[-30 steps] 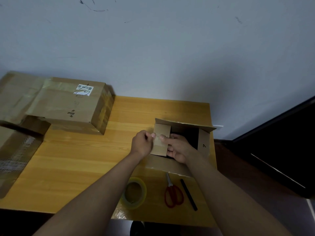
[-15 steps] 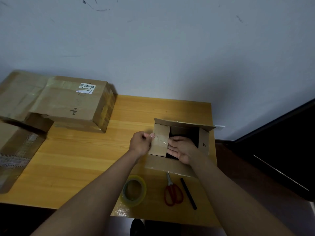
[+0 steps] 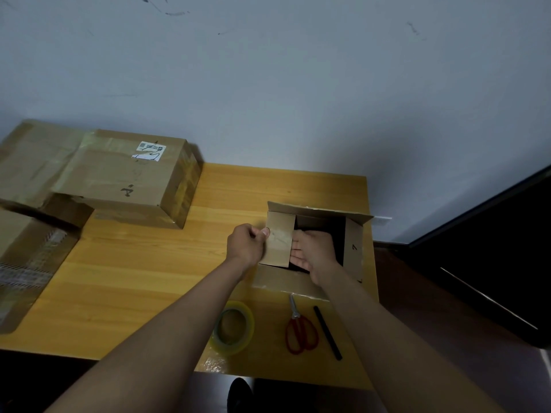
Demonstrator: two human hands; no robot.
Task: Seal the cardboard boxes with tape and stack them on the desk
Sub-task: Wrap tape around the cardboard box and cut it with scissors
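Desk [image 3: 143, 272]: wooden, against the wall. Sealed boxes [image 3: 125, 177]: stacked at far left. Open box [image 3: 353, 248]: right side of desk, flaps up. Left flap [image 3: 279, 242]: upright, between both hands. Left hand [image 3: 246, 244]: outside the box, thumb and curled fingers pinching the flap's left edge. Right hand [image 3: 313, 251]: inside the box, fingers straight, pressed against the flap's inner face. Tape roll [image 3: 234, 327], scissors [image 3: 299, 330], black pen [image 3: 327, 332]: near edge, untouched.
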